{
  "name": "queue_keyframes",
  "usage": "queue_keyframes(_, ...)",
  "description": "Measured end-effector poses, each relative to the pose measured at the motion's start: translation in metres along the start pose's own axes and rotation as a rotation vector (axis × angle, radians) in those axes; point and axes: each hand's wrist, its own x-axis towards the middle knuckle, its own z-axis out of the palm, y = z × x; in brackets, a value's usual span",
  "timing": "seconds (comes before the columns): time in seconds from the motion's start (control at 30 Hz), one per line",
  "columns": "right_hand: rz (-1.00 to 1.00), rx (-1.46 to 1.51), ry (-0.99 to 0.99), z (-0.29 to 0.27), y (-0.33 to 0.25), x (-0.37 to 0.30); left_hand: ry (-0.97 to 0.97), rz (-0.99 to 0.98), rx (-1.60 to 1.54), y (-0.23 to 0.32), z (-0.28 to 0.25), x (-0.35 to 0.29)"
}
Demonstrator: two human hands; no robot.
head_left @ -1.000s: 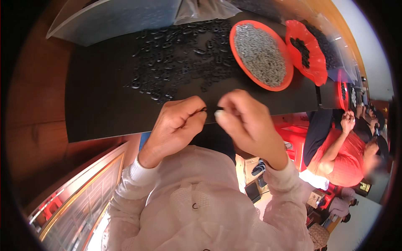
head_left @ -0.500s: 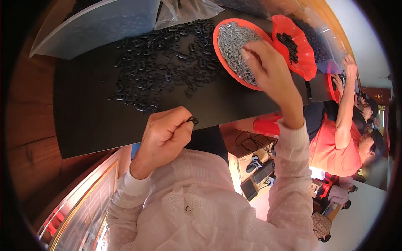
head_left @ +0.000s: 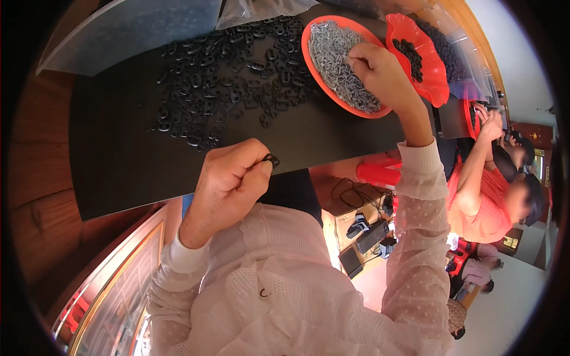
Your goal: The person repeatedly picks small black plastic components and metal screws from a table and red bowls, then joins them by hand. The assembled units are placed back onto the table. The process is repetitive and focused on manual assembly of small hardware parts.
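Note:
My left hand (head_left: 228,181) is closed near the table's front edge. Between its thumb and forefinger sticks out a small black plastic piece with holes (head_left: 271,159). Over the right part of a red oval dish (head_left: 305,47) hangs my right hand (head_left: 386,76), its thumb and fingers pinched together. Whatever lies in that pinch is too small to make out. Many small silver metal pieces (head_left: 338,59), thin and short, fill the dish. To the left of it, many loose black plastic pieces with two holes (head_left: 231,89) are spread over the dark table (head_left: 119,160).
A red wavy-edged dish (head_left: 436,83) with black pieces stands right of the silver ones. At the back left is a translucent bin (head_left: 136,35), beside a clear plastic bag (head_left: 261,12). A co-worker in an orange shirt (head_left: 475,207) sits at the right. Chargers and cables (head_left: 371,234) lie below.
My right hand has shifted slightly up over the silver pieces, its fingers still pinched. My left hand keeps its hold on the black piece. The co-worker's raised hand has come down toward their dish.

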Motion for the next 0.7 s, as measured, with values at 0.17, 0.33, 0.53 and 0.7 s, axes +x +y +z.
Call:
queue_keyframes(0.17, 0.018, -0.022, -0.025, 0.000, -0.012, 0.007, 0.072, 0.019, -0.061, -0.003, 0.005, -0.001)
queue_keyframes(0.33, 0.001, -0.122, -0.039, 0.011, -0.013, 0.012, 0.069, 0.024, -0.051, -0.003, 0.004, -0.001)
queue_keyframes(0.53, 0.063, -0.040, 0.006, -0.001, -0.015, 0.007, 0.083, 0.014, -0.080, -0.003, 0.004, 0.000)
queue_keyframes(0.7, 0.155, 0.026, 0.012, -0.005, -0.015, 0.000, 0.076, -0.029, -0.142, 0.000, 0.002, 0.000)
